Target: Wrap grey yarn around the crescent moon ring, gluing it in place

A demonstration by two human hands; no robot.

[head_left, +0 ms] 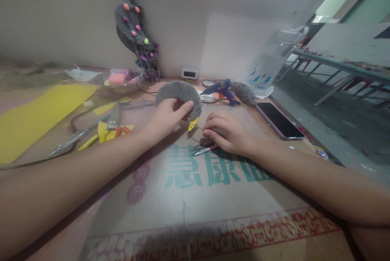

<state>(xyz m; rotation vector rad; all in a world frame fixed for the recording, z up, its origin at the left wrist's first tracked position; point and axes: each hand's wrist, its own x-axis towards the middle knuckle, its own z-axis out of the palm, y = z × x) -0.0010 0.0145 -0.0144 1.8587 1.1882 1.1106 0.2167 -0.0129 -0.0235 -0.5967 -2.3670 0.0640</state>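
My left hand (173,116) grips a curved form wrapped in grey yarn (178,90), thumb across its inner edge. A bare yellow tip (193,124) shows at the form's lower right end. Just right of that tip, my right hand (224,131) is closed in a pinch; a thin strand of grey yarn appears to run from the tip into its fingers. Thread snips (204,149) lie on the cardboard beneath my right hand, their blades pointing left and their handles partly hidden.
Printed cardboard (146,212) covers the table. Behind sit a blue glue gun (224,89), a grey yarn bundle (243,92) and a small digital display (189,73). A phone (280,120) and water bottle (268,61) stand right; yellow sheet (42,118) left. A decorated grey crescent (129,29) leans against the wall.
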